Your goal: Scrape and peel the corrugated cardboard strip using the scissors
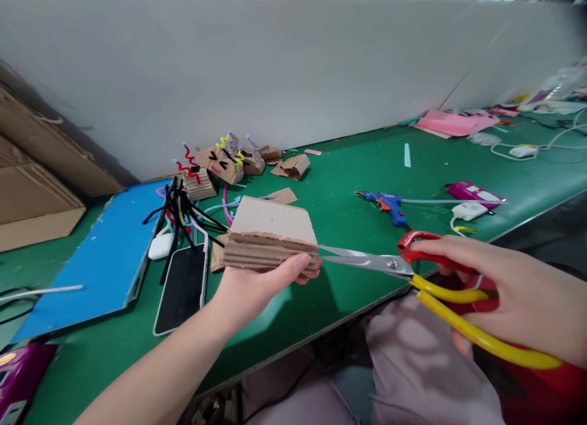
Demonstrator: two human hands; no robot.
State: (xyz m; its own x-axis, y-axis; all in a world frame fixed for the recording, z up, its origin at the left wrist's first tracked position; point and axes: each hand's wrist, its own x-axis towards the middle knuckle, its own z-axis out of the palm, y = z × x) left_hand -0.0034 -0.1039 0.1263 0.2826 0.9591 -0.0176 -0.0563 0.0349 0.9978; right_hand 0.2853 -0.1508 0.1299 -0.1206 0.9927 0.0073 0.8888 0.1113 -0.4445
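Observation:
My left hand (257, 287) grips a stack of corrugated cardboard pieces (270, 232) from below, thumb along its near edge, held above the green table (348, 168). My right hand (513, 290) is closed around the red and yellow handles of a pair of scissors (394, 265). The metal blades point left and their tips touch the right end of the cardboard stack. The blades look nearly closed.
A black phone (182, 287) and a bundle of pipe cleaners (178, 208) lie left of the stack. Small cardboard figures (220, 165) stand near the white wall. A blue glue gun (387, 205), a blue board (101, 260) and cardboard boxes (32, 174) are around.

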